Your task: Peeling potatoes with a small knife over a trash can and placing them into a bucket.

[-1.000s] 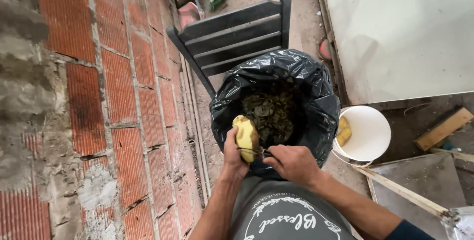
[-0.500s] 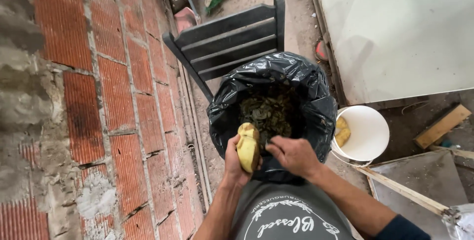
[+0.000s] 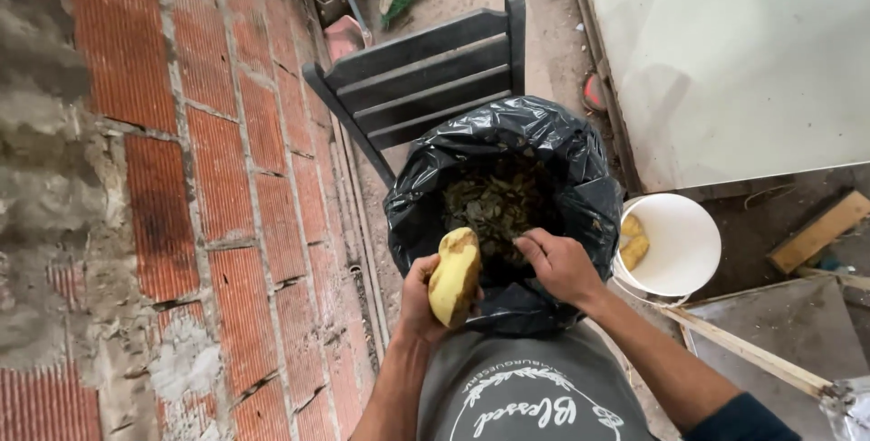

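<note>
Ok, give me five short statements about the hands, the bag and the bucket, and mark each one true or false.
1. The left hand holds a yellow peeled tuber. True.
2. The black bag is empty. False: dark peelings lie inside it.
3. The right hand is over the bag's mouth. True.
4. The white bucket stands to the person's left, against the brick wall. False: it stands to the right of the bag.
5. The bucket holds yellow pieces. True.
</note>
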